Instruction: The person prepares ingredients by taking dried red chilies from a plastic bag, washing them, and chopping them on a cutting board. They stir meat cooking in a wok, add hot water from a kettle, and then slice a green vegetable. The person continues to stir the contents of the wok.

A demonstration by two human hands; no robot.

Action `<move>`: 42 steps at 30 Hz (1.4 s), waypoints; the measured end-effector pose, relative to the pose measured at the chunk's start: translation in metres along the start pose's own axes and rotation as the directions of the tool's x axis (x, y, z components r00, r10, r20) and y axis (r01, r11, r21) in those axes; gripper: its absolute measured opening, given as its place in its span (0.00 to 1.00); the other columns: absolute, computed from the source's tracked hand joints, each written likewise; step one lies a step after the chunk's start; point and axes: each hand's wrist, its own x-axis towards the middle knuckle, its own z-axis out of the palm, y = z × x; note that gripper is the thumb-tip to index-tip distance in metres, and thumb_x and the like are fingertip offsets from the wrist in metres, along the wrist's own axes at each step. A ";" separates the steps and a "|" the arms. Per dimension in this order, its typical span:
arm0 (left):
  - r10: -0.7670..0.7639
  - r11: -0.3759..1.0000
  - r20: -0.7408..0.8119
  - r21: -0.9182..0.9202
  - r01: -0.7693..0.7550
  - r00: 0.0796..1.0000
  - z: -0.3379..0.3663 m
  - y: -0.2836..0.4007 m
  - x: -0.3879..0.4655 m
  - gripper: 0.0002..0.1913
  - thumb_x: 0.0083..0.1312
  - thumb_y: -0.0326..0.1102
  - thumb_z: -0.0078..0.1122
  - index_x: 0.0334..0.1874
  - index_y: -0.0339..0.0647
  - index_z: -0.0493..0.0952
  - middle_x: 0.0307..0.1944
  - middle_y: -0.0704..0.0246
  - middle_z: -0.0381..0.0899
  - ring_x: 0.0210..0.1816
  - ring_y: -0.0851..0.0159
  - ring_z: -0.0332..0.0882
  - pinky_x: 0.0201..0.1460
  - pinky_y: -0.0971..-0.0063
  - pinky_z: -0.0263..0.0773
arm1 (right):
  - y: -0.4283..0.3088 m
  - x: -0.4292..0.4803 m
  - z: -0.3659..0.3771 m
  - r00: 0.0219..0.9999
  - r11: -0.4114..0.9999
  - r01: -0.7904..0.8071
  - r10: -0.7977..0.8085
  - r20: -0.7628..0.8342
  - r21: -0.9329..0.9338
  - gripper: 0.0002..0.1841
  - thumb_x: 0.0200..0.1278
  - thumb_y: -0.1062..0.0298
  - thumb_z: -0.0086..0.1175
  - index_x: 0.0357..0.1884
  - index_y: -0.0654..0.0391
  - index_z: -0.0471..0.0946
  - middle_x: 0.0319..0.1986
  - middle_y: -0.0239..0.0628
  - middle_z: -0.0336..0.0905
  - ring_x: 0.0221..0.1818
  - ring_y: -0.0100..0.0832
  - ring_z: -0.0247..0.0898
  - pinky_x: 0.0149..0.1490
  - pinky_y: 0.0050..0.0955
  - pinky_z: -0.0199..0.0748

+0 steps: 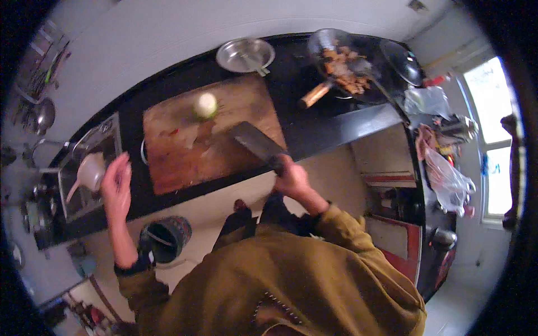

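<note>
My right hand (292,178) grips the dark handle of a Chinese cleaver (258,142). Its broad blade reaches over the right front part of a wooden cutting board (168,168). Farther back on the board rests a round, pale vegetable (206,105), greenish at its lower side; blur hides its exact kind. Small wet scraps and a red bit lie near the board's middle. At the left, my left hand (117,180) is raised over the counter edge with nothing seen in it. Right beside it, a pale plastic scoop or strainer with a handle (90,171) sits at the metal sink (113,126).
A shiny metal bowl (245,54) stands behind the board. On the stove at right, a wok with a wooden handle (315,95) holds browned chunks and a metal spatula (388,94). A dark lid (401,63) leans beyond. Plastic bags (447,180) lie right; a bin (164,239) stands below.
</note>
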 end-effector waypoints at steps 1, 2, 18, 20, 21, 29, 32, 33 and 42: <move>-0.025 0.999 -0.031 0.047 0.027 0.999 -0.007 -0.009 -0.011 0.16 0.70 0.32 0.54 0.57 0.34 0.74 0.52 0.63 0.79 0.53 0.68 0.75 0.59 0.75 0.68 | -0.006 0.011 0.015 0.992 0.997 0.078 -0.077 -0.097 0.008 0.32 0.48 0.72 0.52 0.60 0.58 0.61 0.36 0.57 0.78 0.38 0.58 0.75 0.42 0.51 0.74; -0.077 0.997 -0.023 0.010 0.077 0.997 -0.013 -0.017 -0.021 0.15 0.70 0.32 0.54 0.57 0.34 0.74 0.52 0.63 0.79 0.53 0.68 0.75 0.59 0.74 0.68 | -0.012 0.020 0.028 0.983 0.992 0.115 -0.120 -0.138 -0.043 0.32 0.47 0.75 0.51 0.59 0.63 0.59 0.37 0.57 0.76 0.40 0.58 0.74 0.44 0.49 0.73; -0.257 0.956 0.010 -0.143 0.256 0.966 0.042 -0.025 -0.062 0.16 0.68 0.30 0.54 0.56 0.32 0.74 0.52 0.60 0.78 0.52 0.65 0.76 0.58 0.73 0.68 | 0.051 0.025 -0.173 0.856 0.821 0.061 -0.336 -0.394 -0.567 0.23 0.48 0.67 0.59 0.49 0.58 0.74 0.45 0.45 0.74 0.49 0.45 0.68 0.52 0.42 0.69; -0.208 0.970 0.040 -0.120 0.211 0.977 0.063 -0.009 -0.057 0.16 0.68 0.30 0.54 0.56 0.32 0.74 0.51 0.60 0.79 0.51 0.65 0.76 0.58 0.73 0.69 | 0.093 0.034 -0.237 0.840 0.735 -0.201 -0.211 -0.500 -0.648 0.31 0.48 0.66 0.62 0.57 0.59 0.66 0.57 0.48 0.65 0.61 0.48 0.59 0.60 0.44 0.62; -0.212 0.969 0.058 -0.116 0.218 0.976 0.073 0.000 -0.057 0.16 0.68 0.30 0.54 0.56 0.32 0.74 0.51 0.60 0.79 0.51 0.66 0.76 0.57 0.73 0.69 | 0.113 0.041 -0.260 0.839 0.658 -0.347 -0.100 -0.535 -0.668 0.36 0.48 0.64 0.64 0.60 0.60 0.63 0.58 0.48 0.63 0.62 0.47 0.57 0.60 0.46 0.61; -0.120 0.974 0.050 -0.190 0.127 0.992 0.137 0.053 -0.058 0.16 0.67 0.29 0.56 0.56 0.35 0.75 0.45 0.66 0.81 0.42 0.72 0.76 0.48 0.79 0.71 | 0.217 0.079 -0.319 0.916 0.671 -0.346 0.091 -0.391 -0.655 0.27 0.57 0.70 0.53 0.59 0.58 0.61 0.42 0.50 0.74 0.43 0.52 0.76 0.43 0.49 0.75; -0.149 0.979 0.043 -0.135 0.154 0.988 0.145 0.061 -0.067 0.16 0.67 0.29 0.56 0.56 0.35 0.75 0.45 0.66 0.81 0.42 0.72 0.76 0.50 0.78 0.71 | 0.220 0.069 -0.329 0.914 0.741 -0.249 -0.032 -0.403 -0.623 0.23 0.61 0.70 0.49 0.60 0.53 0.63 0.40 0.55 0.77 0.39 0.56 0.78 0.41 0.51 0.75; -0.143 0.981 0.039 -0.130 0.147 0.989 0.148 0.062 -0.069 0.16 0.67 0.29 0.56 0.56 0.36 0.75 0.44 0.66 0.81 0.42 0.72 0.76 0.50 0.78 0.71 | 0.218 0.064 -0.331 0.905 0.813 -0.204 -0.056 -0.421 -0.546 0.21 0.63 0.69 0.48 0.59 0.54 0.65 0.37 0.55 0.77 0.38 0.56 0.77 0.40 0.51 0.74; -0.173 0.977 0.057 -0.120 0.179 0.983 0.177 0.075 -0.082 0.16 0.65 0.26 0.56 0.56 0.34 0.75 0.39 0.66 0.81 0.41 0.71 0.77 0.51 0.77 0.71 | 0.184 0.100 -0.310 0.951 0.846 0.002 0.163 -0.263 0.533 0.17 0.70 0.62 0.46 0.56 0.58 0.74 0.19 0.24 0.66 0.15 0.16 0.58 0.19 0.19 0.56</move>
